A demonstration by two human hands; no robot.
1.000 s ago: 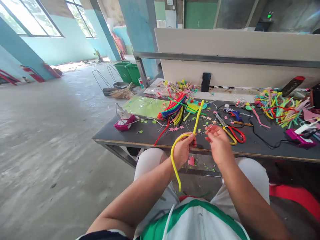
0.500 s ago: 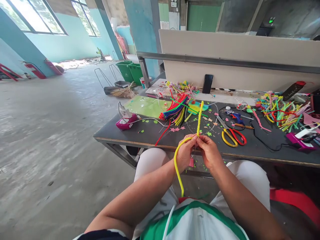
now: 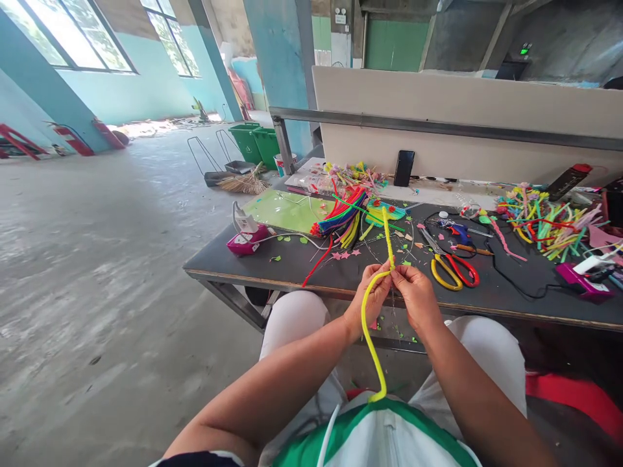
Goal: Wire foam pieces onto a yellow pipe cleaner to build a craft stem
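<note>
A yellow pipe cleaner [image 3: 368, 331] is pinched between both hands in front of the table's near edge. Its twisted upper part stands up from the fingertips, and a long loose end curves down to the lap. My left hand [image 3: 372, 292] is closed on it from the left. From the right, the thumb and fingers of my right hand [image 3: 413, 292] grip it at the same spot. Beyond the hands lies a bundle of colored pipe cleaners [image 3: 348, 217]. Scissors [image 3: 452, 266] with yellow and red handles rest to the right.
On the dark table [image 3: 272, 269] are a pink power strip [image 3: 247, 240], a green sheet [image 3: 287, 211], a black phone [image 3: 403, 168], a blue glue gun [image 3: 458, 231] and a colorful pipe cleaner pile [image 3: 549, 220]. Small paper scraps are scattered about.
Both hands have moved slightly right with the yellow pipe cleaner. Its upper part leans left now, and the loose end has swung right.
</note>
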